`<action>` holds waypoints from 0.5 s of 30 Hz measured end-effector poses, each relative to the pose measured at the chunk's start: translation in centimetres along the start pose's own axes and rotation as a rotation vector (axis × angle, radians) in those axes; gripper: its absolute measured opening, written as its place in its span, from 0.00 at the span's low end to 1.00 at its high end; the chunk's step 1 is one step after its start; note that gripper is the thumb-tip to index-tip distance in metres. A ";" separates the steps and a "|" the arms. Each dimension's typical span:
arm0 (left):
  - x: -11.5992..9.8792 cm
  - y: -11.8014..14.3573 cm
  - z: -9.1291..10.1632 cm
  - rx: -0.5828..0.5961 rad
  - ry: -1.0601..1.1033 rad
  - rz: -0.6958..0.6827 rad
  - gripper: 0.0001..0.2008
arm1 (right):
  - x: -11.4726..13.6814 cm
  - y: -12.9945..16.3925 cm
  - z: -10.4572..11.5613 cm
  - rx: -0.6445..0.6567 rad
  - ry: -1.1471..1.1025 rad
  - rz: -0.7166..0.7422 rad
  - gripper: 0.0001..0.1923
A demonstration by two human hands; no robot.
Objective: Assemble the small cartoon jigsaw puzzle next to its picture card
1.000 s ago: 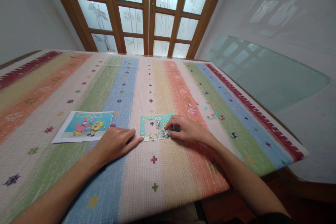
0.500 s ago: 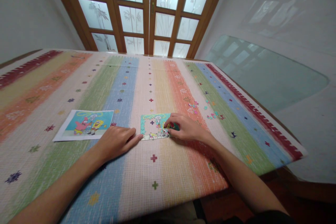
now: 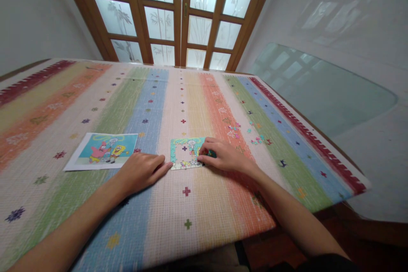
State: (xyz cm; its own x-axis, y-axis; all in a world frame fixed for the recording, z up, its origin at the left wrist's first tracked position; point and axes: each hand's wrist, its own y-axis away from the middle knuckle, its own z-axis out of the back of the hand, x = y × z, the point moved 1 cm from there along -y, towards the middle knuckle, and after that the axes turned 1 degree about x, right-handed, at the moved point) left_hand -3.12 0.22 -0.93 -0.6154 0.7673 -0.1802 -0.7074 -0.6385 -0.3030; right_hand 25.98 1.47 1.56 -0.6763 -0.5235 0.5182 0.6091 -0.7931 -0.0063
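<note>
A small jigsaw puzzle (image 3: 185, 153) lies partly assembled on the striped tablecloth, its border joined and its middle hollow. My right hand (image 3: 223, 155) rests on the puzzle's right edge, fingertips pinching a small puzzle piece (image 3: 206, 153) against it. My left hand (image 3: 144, 171) lies flat on the cloth, fingers together, its fingertips touching the puzzle's lower left corner. A printed cartoon reference picture (image 3: 103, 150) lies to the left of my left hand.
Several loose puzzle pieces (image 3: 251, 134) are scattered on the cloth to the right of the puzzle. The table's right edge (image 3: 318, 146) runs close by. A wooden glazed door (image 3: 178, 12) stands behind the table, and a glass pane (image 3: 321, 89) leans on the right wall.
My right hand has shifted slightly left over the puzzle's right edge with the piece. My left hand has barely moved.
</note>
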 end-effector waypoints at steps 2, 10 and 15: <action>0.0 0.0 0.0 0.003 -0.009 -0.008 0.24 | -0.1 0.1 0.0 0.007 -0.013 0.026 0.03; 0.0 0.0 -0.2 -0.018 -0.045 -0.034 0.24 | 0.1 -0.3 -0.8 -0.021 -0.002 0.057 0.05; -0.1 0.0 -0.1 0.003 -0.107 -0.052 0.26 | 0.6 -0.5 -1.6 -0.084 0.006 0.070 0.06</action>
State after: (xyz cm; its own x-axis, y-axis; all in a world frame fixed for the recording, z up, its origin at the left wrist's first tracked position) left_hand -3.01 0.20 -1.04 -0.6111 0.7890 -0.0638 -0.7404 -0.5983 -0.3064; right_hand 24.65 1.07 0.48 -0.6360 -0.5798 0.5093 0.6181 -0.7779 -0.1136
